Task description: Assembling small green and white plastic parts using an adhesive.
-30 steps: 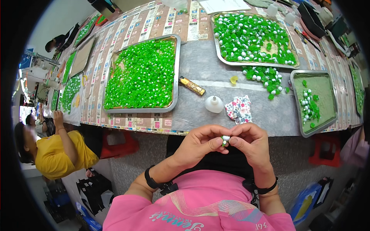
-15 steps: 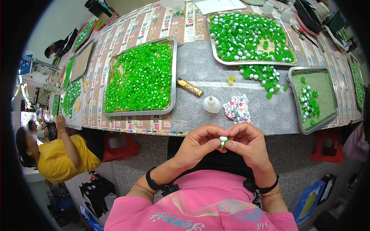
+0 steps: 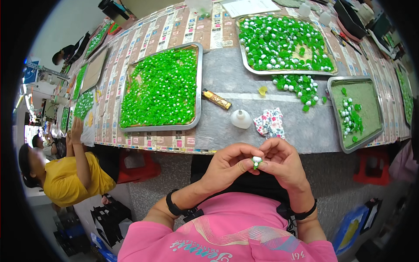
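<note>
Just past the table's front edge, my left hand (image 3: 230,163) and my right hand (image 3: 283,165) meet, both closed. Their thumbs and fingertips pinch a small green-and-white plastic piece (image 3: 256,160) with a round white top; fingers cover part of it. Close beyond them on the grey mat lie a floral cloth (image 3: 269,123) and a white squeeze bottle (image 3: 241,118) with a narrow tip. Farther off are a gold-patterned dark-ended stick (image 3: 217,99) and a small yellow piece (image 3: 262,90).
A metal tray (image 3: 198,87) of green pieces stands left, and another tray (image 3: 288,72) of green-and-white pieces far right. Loose pieces (image 3: 297,89) spill beside it. A smaller tray (image 3: 371,118) sits at right. A person in yellow (image 3: 72,181) works at left; red stools (image 3: 371,168) stand below.
The piece has shifted slightly right and turned, showing more of its white top. My left fingertips have moved a little over it. The person in yellow has raised their hands.
</note>
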`<move>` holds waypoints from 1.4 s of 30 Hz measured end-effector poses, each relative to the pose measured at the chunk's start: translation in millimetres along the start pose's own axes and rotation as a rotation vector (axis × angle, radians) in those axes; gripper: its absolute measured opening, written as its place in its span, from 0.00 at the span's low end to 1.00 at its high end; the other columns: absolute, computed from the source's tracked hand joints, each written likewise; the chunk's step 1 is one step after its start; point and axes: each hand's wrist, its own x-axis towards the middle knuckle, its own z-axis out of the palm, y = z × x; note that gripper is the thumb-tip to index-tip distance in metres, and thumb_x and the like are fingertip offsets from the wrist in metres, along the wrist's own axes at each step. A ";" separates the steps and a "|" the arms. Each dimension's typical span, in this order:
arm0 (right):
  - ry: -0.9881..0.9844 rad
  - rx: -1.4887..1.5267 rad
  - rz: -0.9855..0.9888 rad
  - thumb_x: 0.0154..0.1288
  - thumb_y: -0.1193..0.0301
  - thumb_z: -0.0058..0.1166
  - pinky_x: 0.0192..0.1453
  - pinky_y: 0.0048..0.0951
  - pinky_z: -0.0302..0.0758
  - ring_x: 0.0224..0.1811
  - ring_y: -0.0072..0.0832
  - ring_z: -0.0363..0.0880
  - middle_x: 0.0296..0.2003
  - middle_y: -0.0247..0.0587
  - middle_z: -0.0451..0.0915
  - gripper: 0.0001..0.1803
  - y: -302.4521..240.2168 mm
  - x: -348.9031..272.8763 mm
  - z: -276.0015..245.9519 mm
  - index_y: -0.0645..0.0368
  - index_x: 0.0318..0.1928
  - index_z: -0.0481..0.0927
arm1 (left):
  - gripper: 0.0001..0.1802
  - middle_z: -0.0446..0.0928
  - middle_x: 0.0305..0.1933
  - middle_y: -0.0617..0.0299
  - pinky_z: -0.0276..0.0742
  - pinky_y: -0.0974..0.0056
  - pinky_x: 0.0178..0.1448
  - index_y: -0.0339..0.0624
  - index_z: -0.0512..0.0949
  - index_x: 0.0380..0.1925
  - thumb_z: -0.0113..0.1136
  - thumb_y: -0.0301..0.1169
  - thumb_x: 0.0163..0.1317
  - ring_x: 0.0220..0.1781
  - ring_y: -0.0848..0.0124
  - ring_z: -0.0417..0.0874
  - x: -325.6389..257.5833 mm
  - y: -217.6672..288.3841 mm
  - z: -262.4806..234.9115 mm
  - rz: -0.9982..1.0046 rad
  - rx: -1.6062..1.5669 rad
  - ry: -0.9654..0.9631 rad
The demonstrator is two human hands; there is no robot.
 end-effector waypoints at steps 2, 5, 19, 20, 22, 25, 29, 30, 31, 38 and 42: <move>-0.022 0.032 -0.015 0.54 0.83 0.60 0.44 0.25 0.78 0.37 0.25 0.79 0.37 0.42 0.77 0.17 -2.2 -1.1 2.6 0.66 0.45 0.71 | 0.11 0.76 0.44 0.59 0.77 0.69 0.48 0.34 0.75 0.45 0.54 0.25 0.64 0.43 0.74 0.78 1.5 -0.3 1.3 0.013 0.055 0.000; -0.014 -0.035 -0.009 0.53 0.83 0.60 0.45 0.24 0.77 0.39 0.26 0.79 0.37 0.42 0.77 0.19 -5.8 -3.1 2.7 0.66 0.46 0.71 | 0.13 0.75 0.44 0.60 0.77 0.69 0.48 0.36 0.75 0.49 0.53 0.23 0.64 0.43 0.74 0.78 -0.6 1.3 3.8 -0.027 0.091 -0.012; 1.181 -0.973 -0.818 0.63 0.76 0.54 0.47 0.22 0.70 0.43 0.19 0.72 0.43 0.34 0.76 0.15 -79.9 -33.1 -162.4 0.63 0.50 0.76 | 0.09 0.76 0.34 0.58 0.70 0.64 0.42 0.39 0.81 0.35 0.61 0.22 0.52 0.37 0.66 0.75 -1.9 78.3 -92.6 0.647 1.297 0.834; 1.214 -0.991 -0.835 0.63 0.76 0.54 0.47 0.22 0.70 0.43 0.19 0.72 0.44 0.34 0.77 0.15 -82.8 -33.5 -164.3 0.63 0.50 0.76 | 0.09 0.75 0.34 0.58 0.70 0.63 0.43 0.40 0.81 0.34 0.61 0.22 0.51 0.38 0.64 0.74 -1.6 82.7 -101.7 0.657 1.375 0.860; 1.264 -1.047 -0.832 0.63 0.77 0.53 0.48 0.23 0.70 0.44 0.20 0.72 0.46 0.34 0.76 0.16 -85.9 -33.4 -159.5 0.62 0.52 0.75 | 0.08 0.74 0.35 0.57 0.68 0.61 0.45 0.40 0.80 0.34 0.62 0.22 0.51 0.40 0.61 0.73 -0.4 89.2 -114.8 0.671 1.532 0.909; 1.207 -1.053 -0.885 0.63 0.79 0.52 0.51 0.24 0.70 0.46 0.22 0.72 0.48 0.35 0.75 0.14 -79.5 -27.0 -148.8 0.63 0.50 0.76 | 0.09 0.73 0.34 0.57 0.66 0.58 0.48 0.41 0.80 0.33 0.62 0.23 0.50 0.41 0.59 0.71 5.9 94.2 -126.3 0.649 1.652 0.889; 1.025 -0.995 -0.859 0.63 0.80 0.51 0.55 0.26 0.69 0.50 0.24 0.71 0.48 0.38 0.74 0.10 -63.2 -17.0 -119.6 0.65 0.45 0.76 | 0.08 0.73 0.33 0.57 0.67 0.58 0.47 0.41 0.80 0.32 0.64 0.25 0.48 0.41 0.59 0.71 20.0 96.4 -132.0 0.626 1.722 0.888; 0.994 -1.014 -0.846 0.62 0.81 0.51 0.55 0.26 0.69 0.51 0.24 0.71 0.48 0.39 0.74 0.09 -60.6 -16.0 -110.6 0.66 0.44 0.76 | 0.08 0.73 0.33 0.57 0.67 0.58 0.47 0.41 0.81 0.31 0.64 0.25 0.48 0.41 0.59 0.71 24.2 97.3 -133.7 0.609 1.740 0.883; 0.959 -1.030 -0.833 0.62 0.81 0.51 0.56 0.26 0.68 0.51 0.25 0.71 0.48 0.40 0.74 0.08 -57.4 -13.5 -101.3 0.66 0.43 0.76 | 0.07 0.73 0.33 0.58 0.67 0.58 0.47 0.41 0.81 0.30 0.65 0.26 0.48 0.41 0.59 0.71 26.3 98.4 -135.4 0.589 1.762 0.881; 0.758 -0.948 -0.759 0.61 0.83 0.52 0.53 0.25 0.69 0.48 0.26 0.72 0.46 0.41 0.74 0.07 -37.9 -7.6 -65.3 0.67 0.40 0.76 | 0.04 0.73 0.30 0.59 0.69 0.58 0.45 0.42 0.80 0.24 0.65 0.26 0.47 0.38 0.60 0.71 37.1 96.3 -142.4 0.520 1.755 0.860; 0.653 -0.971 -0.763 0.60 0.83 0.52 0.50 0.24 0.70 0.45 0.25 0.72 0.43 0.40 0.74 0.06 -29.8 -5.2 -50.8 0.67 0.39 0.76 | 0.03 0.73 0.30 0.58 0.68 0.59 0.43 0.40 0.77 0.23 0.63 0.24 0.48 0.37 0.59 0.72 35.0 96.6 -143.8 0.579 1.677 0.823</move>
